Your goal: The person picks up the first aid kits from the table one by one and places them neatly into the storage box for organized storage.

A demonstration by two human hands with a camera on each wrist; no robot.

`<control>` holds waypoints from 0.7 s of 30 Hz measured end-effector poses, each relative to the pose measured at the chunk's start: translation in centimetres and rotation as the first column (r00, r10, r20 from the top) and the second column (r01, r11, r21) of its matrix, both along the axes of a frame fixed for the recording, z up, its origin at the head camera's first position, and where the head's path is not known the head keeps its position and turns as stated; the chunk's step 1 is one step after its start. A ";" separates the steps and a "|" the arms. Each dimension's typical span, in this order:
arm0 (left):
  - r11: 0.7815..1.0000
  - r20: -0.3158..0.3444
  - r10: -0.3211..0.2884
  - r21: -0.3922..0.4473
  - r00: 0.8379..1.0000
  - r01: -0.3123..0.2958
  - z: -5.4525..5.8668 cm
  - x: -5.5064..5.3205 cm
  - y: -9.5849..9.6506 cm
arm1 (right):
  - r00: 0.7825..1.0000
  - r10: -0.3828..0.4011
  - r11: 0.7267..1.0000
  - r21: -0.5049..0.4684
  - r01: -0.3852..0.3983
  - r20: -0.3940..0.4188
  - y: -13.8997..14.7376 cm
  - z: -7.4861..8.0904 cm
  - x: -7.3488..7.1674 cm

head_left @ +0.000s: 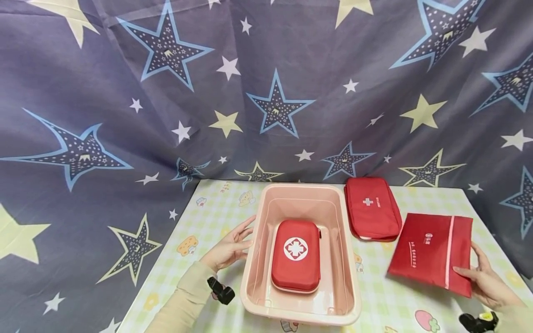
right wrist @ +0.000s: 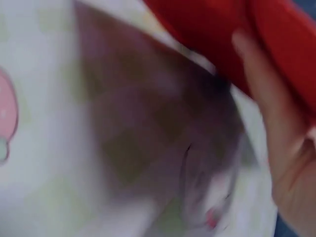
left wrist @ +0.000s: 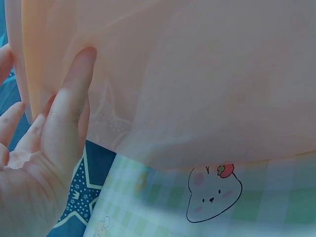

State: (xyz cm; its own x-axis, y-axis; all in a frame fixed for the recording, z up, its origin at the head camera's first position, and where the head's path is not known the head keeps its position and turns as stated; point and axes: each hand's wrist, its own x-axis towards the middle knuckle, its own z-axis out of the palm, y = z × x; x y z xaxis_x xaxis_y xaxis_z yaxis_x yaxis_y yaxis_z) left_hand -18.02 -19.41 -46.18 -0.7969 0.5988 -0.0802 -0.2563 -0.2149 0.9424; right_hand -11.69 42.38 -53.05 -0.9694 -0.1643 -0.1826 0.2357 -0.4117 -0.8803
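Note:
A pink plastic bin [head_left: 301, 201] stands on the table, with a red hard zip case [head_left: 293, 273] bearing a white cross emblem lying flat inside. At the bin's left side is my left hand [head_left: 228, 247]; in the left wrist view its thumb lies against the bin's outer wall [left wrist: 207, 89], the fingers loosely spread. My right hand [head_left: 485, 282] grips the right edge of a flat red pouch [head_left: 426, 252] with a pale stripe and small white print, thumb on top. A shadow below the pouch [right wrist: 207, 34] shows it held above the table, tilted.
A red first aid bag [head_left: 371, 215] with a small white cross lies right of the bin, partly behind the flat pouch. The table wears a green checked cloth [head_left: 412, 296] with cartoon prints. A dark star-patterned curtain [head_left: 216, 152] hangs behind and to the sides.

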 end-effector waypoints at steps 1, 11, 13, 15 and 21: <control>1.000 0.004 0.004 -0.003 1.000 -0.004 0.0 0.0 0.0 | 1.000 -0.023 0.999 0.036 0.023 0.010 -0.2 0.5 -0.2; 1.000 0.016 0.014 0.003 1.000 -0.014 0.0 0.0 0.0 | 0.982 -0.191 0.957 0.223 0.187 -0.004 -3.2 6.2 -1.9; 1.000 0.013 0.007 0.006 1.000 -0.007 0.0 -0.1 0.0 | 0.980 -0.201 0.950 0.241 0.197 -0.007 -3.7 7.0 -2.0; 1.000 0.010 0.000 0.009 1.000 0.000 -0.1 -0.1 0.0 | 0.978 -0.208 0.939 0.277 0.204 -0.017 -4.2 7.7 -2.0; 1.000 0.008 -0.010 0.012 1.000 0.009 -0.2 -0.2 0.0 | 0.971 -0.231 0.895 0.377 0.239 -0.066 -6.2 9.7 -2.3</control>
